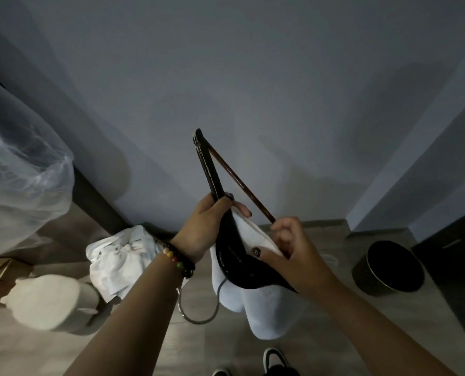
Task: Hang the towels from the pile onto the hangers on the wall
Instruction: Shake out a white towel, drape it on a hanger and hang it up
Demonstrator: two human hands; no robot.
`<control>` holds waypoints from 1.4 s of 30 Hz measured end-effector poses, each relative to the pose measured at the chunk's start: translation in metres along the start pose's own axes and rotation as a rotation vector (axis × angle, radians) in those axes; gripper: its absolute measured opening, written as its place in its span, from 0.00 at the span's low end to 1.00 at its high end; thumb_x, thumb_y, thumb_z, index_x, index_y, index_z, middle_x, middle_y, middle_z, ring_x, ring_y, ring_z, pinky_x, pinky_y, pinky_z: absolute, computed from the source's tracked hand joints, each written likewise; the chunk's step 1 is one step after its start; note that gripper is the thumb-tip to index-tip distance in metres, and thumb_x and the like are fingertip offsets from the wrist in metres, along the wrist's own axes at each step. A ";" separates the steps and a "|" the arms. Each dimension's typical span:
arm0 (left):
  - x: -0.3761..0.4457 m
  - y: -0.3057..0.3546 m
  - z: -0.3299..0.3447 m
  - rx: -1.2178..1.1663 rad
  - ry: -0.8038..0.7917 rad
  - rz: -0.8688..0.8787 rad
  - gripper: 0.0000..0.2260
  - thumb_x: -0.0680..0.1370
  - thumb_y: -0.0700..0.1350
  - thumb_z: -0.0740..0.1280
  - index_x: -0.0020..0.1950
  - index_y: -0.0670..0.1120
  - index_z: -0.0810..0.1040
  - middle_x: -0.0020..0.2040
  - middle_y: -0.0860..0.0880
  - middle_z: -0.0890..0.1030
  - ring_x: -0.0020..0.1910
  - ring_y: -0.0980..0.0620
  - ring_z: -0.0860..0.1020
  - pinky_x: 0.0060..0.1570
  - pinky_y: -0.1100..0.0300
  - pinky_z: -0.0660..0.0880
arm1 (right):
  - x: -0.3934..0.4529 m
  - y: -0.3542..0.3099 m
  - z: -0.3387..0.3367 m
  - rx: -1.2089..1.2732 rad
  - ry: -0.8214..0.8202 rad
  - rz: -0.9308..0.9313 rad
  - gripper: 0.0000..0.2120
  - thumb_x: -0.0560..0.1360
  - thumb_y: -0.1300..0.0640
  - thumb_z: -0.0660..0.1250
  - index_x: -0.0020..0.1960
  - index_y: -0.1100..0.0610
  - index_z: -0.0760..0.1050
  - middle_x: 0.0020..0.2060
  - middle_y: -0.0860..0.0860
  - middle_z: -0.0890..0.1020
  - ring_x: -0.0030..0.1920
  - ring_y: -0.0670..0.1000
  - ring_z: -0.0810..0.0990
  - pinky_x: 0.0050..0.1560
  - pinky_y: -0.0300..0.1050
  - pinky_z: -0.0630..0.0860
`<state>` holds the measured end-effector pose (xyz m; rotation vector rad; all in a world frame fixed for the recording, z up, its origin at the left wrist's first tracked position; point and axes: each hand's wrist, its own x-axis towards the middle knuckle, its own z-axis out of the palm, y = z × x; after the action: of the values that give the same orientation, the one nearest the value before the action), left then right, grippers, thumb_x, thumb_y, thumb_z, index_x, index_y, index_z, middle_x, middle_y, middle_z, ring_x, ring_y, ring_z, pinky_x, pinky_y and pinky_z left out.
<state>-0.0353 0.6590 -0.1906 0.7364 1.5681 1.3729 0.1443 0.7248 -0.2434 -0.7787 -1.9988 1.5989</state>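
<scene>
I hold a dark wooden hanger [212,172] tilted upright in front of the grey wall. My left hand [201,226] grips its black shoulder arm near the middle. A white towel [264,308] drapes over the hanger and hangs down below it. My right hand [293,248] pinches the towel's upper edge together with the hanger's lower end, beside the brown crossbar [242,185]. The hanger's metal hook [198,313] loops downward under my left wrist. A pile of white towels [122,259] lies on the floor at the left, by the wall.
A round black bin [388,270] stands on the floor at the right. A pale grey rounded stool or pouf [49,302] sits at the lower left, with a plastic-wrapped bulk [17,164] above it. My shoes [274,359] show at the bottom edge.
</scene>
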 end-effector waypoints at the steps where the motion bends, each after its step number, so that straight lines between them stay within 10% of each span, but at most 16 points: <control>1: -0.001 0.001 -0.002 0.006 -0.007 0.014 0.13 0.83 0.42 0.55 0.44 0.43 0.77 0.42 0.46 0.84 0.45 0.45 0.77 0.54 0.48 0.74 | 0.001 -0.002 -0.001 0.013 -0.025 0.036 0.15 0.72 0.55 0.73 0.53 0.47 0.71 0.38 0.48 0.80 0.39 0.49 0.80 0.41 0.50 0.79; 7: 0.001 0.004 -0.009 0.043 -0.060 0.061 0.09 0.84 0.40 0.53 0.48 0.42 0.72 0.39 0.47 0.84 0.42 0.49 0.80 0.49 0.55 0.74 | 0.002 -0.008 0.005 -0.124 -0.197 0.081 0.10 0.79 0.49 0.64 0.55 0.54 0.77 0.45 0.54 0.83 0.47 0.54 0.83 0.50 0.57 0.80; 12: 0.000 0.005 -0.024 -0.004 -0.030 0.008 0.07 0.83 0.36 0.54 0.48 0.40 0.70 0.41 0.41 0.84 0.43 0.45 0.82 0.49 0.53 0.77 | 0.002 -0.005 0.034 -0.369 0.059 -0.120 0.11 0.80 0.49 0.57 0.46 0.55 0.71 0.33 0.50 0.77 0.34 0.49 0.76 0.36 0.49 0.75; 16: -0.002 -0.004 -0.036 0.245 0.113 0.024 0.08 0.82 0.40 0.57 0.52 0.42 0.75 0.49 0.45 0.81 0.48 0.48 0.78 0.55 0.55 0.74 | 0.008 -0.010 0.043 -0.387 0.132 -0.142 0.10 0.81 0.50 0.54 0.58 0.49 0.71 0.39 0.53 0.80 0.40 0.52 0.80 0.42 0.53 0.77; 19: -0.004 -0.013 -0.044 0.369 0.207 0.033 0.13 0.82 0.43 0.59 0.36 0.46 0.71 0.37 0.46 0.70 0.34 0.50 0.71 0.40 0.57 0.67 | 0.013 -0.018 0.038 -0.401 0.194 -0.110 0.09 0.80 0.52 0.56 0.58 0.46 0.71 0.42 0.52 0.81 0.43 0.53 0.80 0.45 0.52 0.77; 26: -0.025 -0.012 -0.034 -0.037 0.029 -0.082 0.08 0.84 0.42 0.53 0.49 0.39 0.65 0.28 0.40 0.78 0.27 0.41 0.80 0.31 0.54 0.78 | 0.042 -0.065 0.024 -0.391 0.317 -0.028 0.06 0.80 0.57 0.59 0.45 0.51 0.72 0.34 0.50 0.77 0.35 0.51 0.75 0.34 0.42 0.69; 36: 0.008 -0.015 -0.016 0.460 -0.037 -0.010 0.08 0.83 0.46 0.54 0.47 0.44 0.66 0.28 0.45 0.77 0.26 0.44 0.77 0.36 0.53 0.78 | 0.091 -0.124 0.011 -0.364 0.483 -0.075 0.10 0.79 0.58 0.59 0.40 0.62 0.68 0.30 0.49 0.69 0.29 0.48 0.66 0.27 0.38 0.60; 42: 0.040 -0.003 -0.024 0.833 -0.004 -0.029 0.11 0.83 0.48 0.54 0.53 0.41 0.68 0.48 0.38 0.80 0.39 0.37 0.81 0.41 0.50 0.80 | 0.096 -0.147 -0.018 -0.234 0.643 -0.018 0.15 0.79 0.56 0.60 0.34 0.55 0.63 0.28 0.47 0.66 0.28 0.47 0.64 0.27 0.40 0.61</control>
<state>-0.0733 0.6833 -0.2035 1.1846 2.1446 0.6485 0.0648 0.7794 -0.0953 -1.1783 -1.7078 0.9351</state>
